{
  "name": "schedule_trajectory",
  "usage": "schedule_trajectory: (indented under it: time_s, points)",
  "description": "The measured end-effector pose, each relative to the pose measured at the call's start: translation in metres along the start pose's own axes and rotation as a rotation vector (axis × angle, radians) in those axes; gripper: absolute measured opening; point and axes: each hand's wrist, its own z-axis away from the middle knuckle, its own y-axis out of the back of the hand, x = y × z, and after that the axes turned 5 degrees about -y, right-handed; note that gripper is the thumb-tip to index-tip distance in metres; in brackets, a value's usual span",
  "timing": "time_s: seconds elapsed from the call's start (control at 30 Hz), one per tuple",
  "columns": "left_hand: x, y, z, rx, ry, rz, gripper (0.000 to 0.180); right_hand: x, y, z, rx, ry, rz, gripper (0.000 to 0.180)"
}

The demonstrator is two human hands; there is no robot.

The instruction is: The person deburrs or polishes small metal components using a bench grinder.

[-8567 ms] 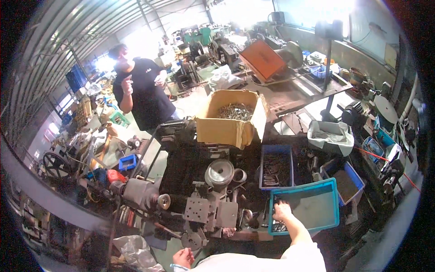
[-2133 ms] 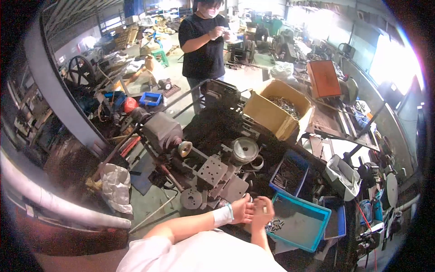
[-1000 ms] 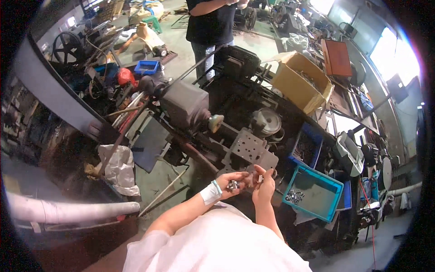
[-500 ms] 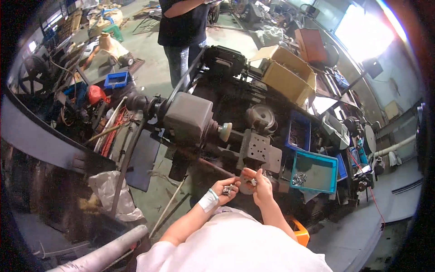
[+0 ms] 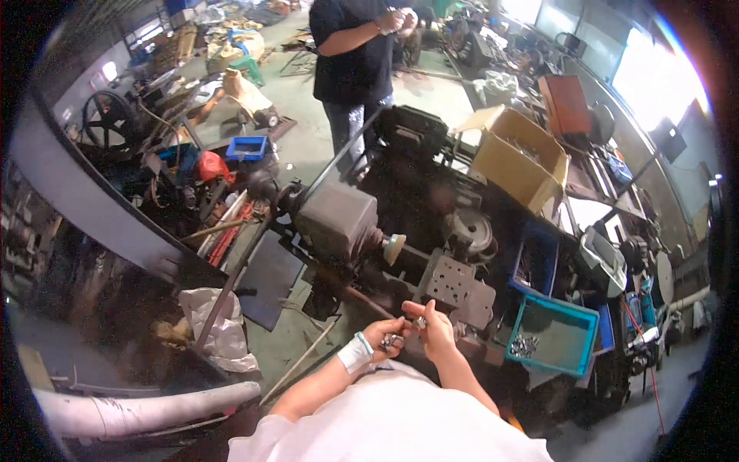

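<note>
My left hand (image 5: 376, 336), with a white wrap at its wrist, is closed around several small shiny metal parts (image 5: 391, 342). My right hand (image 5: 437, 333) is beside it, its thumb and fingers pinching another small metal part (image 5: 420, 323). The fingertips of both hands nearly meet; whether they touch I cannot tell. Just beyond them is a machine like a lathe, with a grey headstock (image 5: 332, 217), a pale round piece (image 5: 394, 249) on its spindle and a metal block full of holes (image 5: 449, 279). To the right, a teal tray (image 5: 556, 368) holds more small metal parts (image 5: 525, 345).
A dark blue bin (image 5: 536, 260) adjoins the tray. Farther back stands an open cardboard box (image 5: 517, 158). A person (image 5: 352, 65) in a dark shirt stands behind the machine, hands together. A thick pale pipe (image 5: 146, 410) lies at lower left, near a whitish sack (image 5: 219, 327).
The whole view has shifted, so surroundings appear farther right and lower. My hands have drawn closer together, still holding the metal parts. The other person's hands now show.
</note>
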Motion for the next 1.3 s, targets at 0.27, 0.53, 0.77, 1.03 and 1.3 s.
schedule_trajectory:
  time_s: [0.27,0.53,0.77,1.03,1.3]
  points:
    - [-0.009,-0.019,0.003,0.054,-0.197,0.190,0.025,-0.013,0.011,-0.008,-0.103,-0.004,0.091,0.052]
    - [-0.003,-0.005,-0.020,0.060,-0.043,0.273,0.019,-0.007,0.030,-0.019,-0.108,0.197,0.199,0.052]
    - [0.010,-0.009,-0.016,0.087,-0.035,-0.153,0.020,-0.008,0.010,-0.024,-0.072,0.179,0.217,0.054]
    - [0.027,-0.024,-0.010,0.178,-0.218,-0.513,0.021,-0.006,-0.017,-0.025,-0.024,0.006,0.054,0.055]
    - [0.045,-0.011,-0.011,0.075,-0.313,-0.743,0.021,0.006,-0.023,-0.045,0.052,0.059,0.104,0.048]
